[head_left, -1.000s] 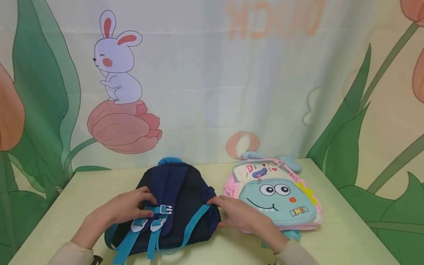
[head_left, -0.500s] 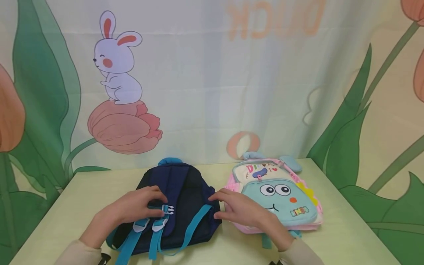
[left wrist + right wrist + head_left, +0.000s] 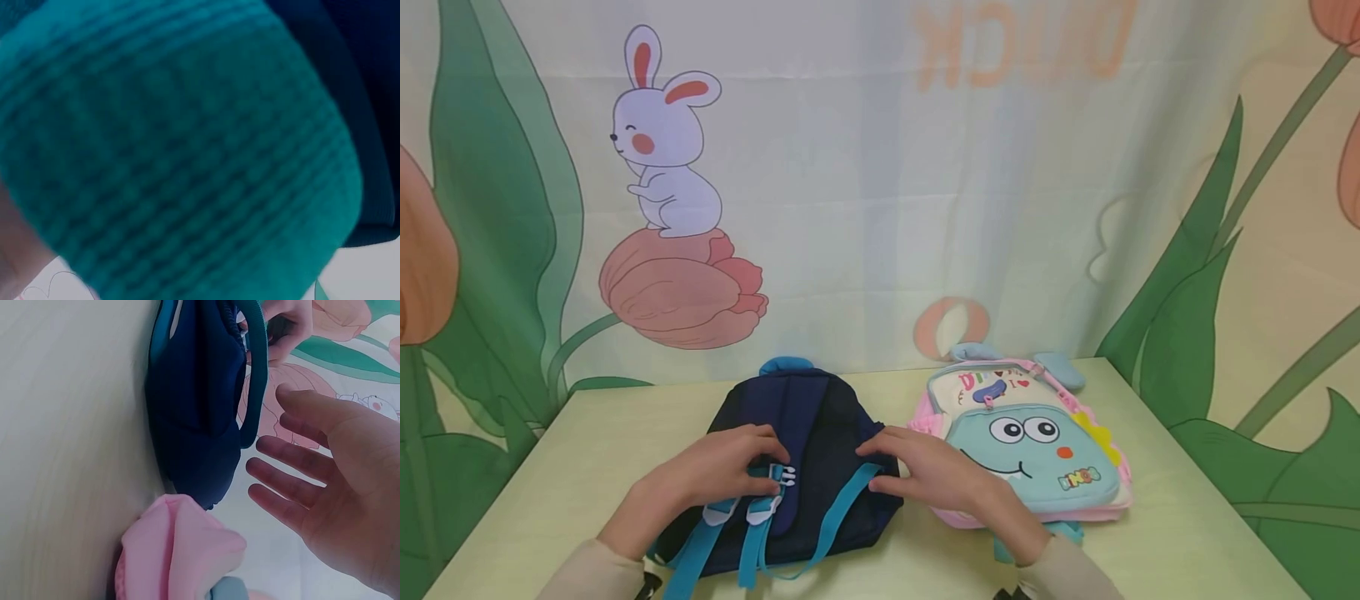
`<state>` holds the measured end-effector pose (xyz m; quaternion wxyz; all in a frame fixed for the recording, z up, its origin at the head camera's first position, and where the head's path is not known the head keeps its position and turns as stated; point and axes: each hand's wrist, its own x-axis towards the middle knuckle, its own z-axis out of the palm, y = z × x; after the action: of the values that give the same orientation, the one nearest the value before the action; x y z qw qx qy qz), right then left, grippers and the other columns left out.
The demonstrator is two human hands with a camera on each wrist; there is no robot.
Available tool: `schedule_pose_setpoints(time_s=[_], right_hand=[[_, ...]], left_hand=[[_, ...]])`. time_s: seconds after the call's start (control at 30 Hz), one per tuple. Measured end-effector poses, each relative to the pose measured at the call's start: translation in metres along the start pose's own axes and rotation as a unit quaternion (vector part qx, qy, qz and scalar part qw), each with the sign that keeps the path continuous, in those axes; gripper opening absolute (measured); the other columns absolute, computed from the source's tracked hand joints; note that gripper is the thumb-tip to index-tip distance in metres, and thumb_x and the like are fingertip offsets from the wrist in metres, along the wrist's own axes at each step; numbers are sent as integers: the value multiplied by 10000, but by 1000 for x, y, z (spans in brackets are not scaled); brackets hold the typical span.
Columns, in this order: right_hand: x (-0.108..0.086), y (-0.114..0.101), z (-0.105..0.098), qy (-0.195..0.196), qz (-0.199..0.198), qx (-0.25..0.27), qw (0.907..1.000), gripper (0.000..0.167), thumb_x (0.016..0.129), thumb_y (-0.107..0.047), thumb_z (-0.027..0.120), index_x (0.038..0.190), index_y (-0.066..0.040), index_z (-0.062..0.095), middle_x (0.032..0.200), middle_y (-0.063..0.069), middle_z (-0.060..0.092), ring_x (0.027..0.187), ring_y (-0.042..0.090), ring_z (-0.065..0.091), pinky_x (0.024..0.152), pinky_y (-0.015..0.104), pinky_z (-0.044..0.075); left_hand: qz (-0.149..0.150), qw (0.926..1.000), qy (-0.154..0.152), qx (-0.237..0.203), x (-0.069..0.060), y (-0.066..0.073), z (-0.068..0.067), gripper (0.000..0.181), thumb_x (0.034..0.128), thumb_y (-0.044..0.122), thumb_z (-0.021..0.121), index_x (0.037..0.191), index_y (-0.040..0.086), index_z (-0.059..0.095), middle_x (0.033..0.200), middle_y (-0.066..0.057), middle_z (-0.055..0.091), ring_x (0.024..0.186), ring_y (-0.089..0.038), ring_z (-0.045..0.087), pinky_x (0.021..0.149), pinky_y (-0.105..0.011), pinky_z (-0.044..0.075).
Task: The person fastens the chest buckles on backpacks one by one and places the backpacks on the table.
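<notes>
One navy backpack [image 3: 822, 446]: left hand [image 3: 726, 462] pinches its white-pronged buckle [image 3: 786, 476]; right hand [image 3: 942, 473], loosely outstretched, holds nothing, at three o'clock.

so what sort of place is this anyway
Perhaps a child-themed play corner or filming set, though little beyond it shows: a pale table, a printed backdrop with a cartoon rabbit, and a navy backpack beside a pastel cartoon backpack.

Pale beige sleeves [image 3: 593, 573] show beside what may be black straps [image 3: 649, 587], partly cut off
</notes>
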<state>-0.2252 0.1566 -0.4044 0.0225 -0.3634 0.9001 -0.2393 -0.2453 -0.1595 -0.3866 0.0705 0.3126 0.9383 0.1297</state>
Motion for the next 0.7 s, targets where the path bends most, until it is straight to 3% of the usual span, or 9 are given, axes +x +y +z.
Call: schedule_pose_setpoints(time_s=[0.2,0.37,0.6,0.7], right_hand=[[4,-4,-1,-64,-63,48,9999,427,967,-356,642,1349,-171,593,1294,-48,618,1139,141,603,996,293,483],[6,-6,0,-37,-103,7,9999,426,966,-349,644,1347,-162,597,1291,-41,623,1150,145,607,1001,298,486],[8,-6,3,11,-180,-44,9998,418,967,-345,646,1338,-159,604,1282,-46,629,1156,102,597,1016,280,478],[10,-7,3,20,-211,-38,9998,414,968,-341,647,1339,-164,603,1280,-44,628,1141,104,602,1008,263,479]], left_hand=[[-110,9998,-141,-62,1,1,-1,267,849,313,781,1081,188,739,1033,89,665,977,-134,610,874,-394,550],[-49,9999,-100,-67,0,-1,-3,246,853,292,776,1074,189,742,987,106,653,905,-101,590,809,-341,548],[-310,9988,-16,-391,-4,-7,-9,221,861,263,767,1073,207,740,978,116,645,869,-85,574,767,-292,533],[-290,9985,-4,-470,-7,-10,-12,217,864,267,763,1071,205,740,958,110,636,824,-80,557,721,-253,515]])
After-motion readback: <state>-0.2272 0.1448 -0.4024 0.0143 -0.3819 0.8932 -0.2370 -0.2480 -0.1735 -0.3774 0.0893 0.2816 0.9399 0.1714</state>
